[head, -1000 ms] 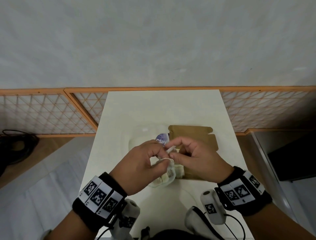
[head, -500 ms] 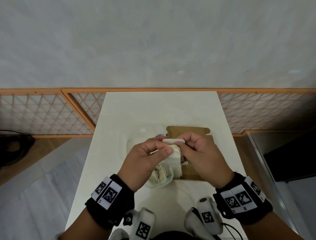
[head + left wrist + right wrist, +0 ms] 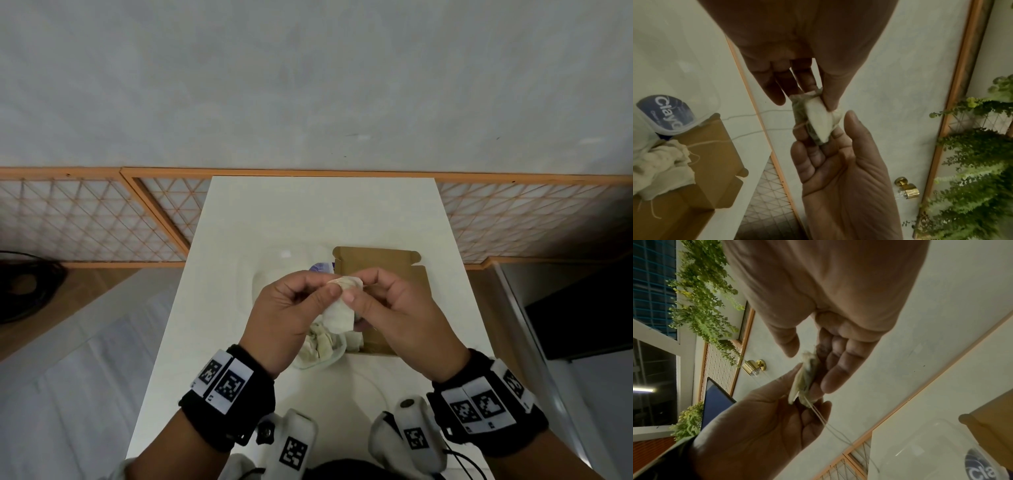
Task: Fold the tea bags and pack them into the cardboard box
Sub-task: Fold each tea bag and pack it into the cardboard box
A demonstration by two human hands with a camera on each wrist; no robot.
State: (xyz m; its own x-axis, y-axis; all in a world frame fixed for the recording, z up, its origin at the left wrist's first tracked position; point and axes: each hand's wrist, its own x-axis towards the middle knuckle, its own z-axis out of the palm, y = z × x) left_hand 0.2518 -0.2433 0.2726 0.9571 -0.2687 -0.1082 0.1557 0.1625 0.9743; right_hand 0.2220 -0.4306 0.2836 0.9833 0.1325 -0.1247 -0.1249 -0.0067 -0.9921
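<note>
Both hands hold one white tea bag [image 3: 340, 310] up above the table. My left hand [image 3: 330, 286] pinches its top edge between thumb and fingers, and my right hand [image 3: 356, 287] pinches the same edge from the right. The left wrist view shows the tea bag [image 3: 818, 121] folded, with its string trailing left toward the open brown cardboard box [image 3: 715, 146]. The cardboard box [image 3: 380, 265] lies just behind the hands. More tea bags [image 3: 318, 346] lie heaped in a clear plastic container [image 3: 308, 365] under the hands.
The white table [image 3: 322, 212] is narrow, with floor dropping off on both sides. A blue "Clay" label [image 3: 320, 267] shows on clear plastic next to the box. An orange lattice fence [image 3: 85, 222] and a grey wall stand behind.
The tea bag has come up out of the clear container and now hangs between both hands. The hands have shifted slightly away from me.
</note>
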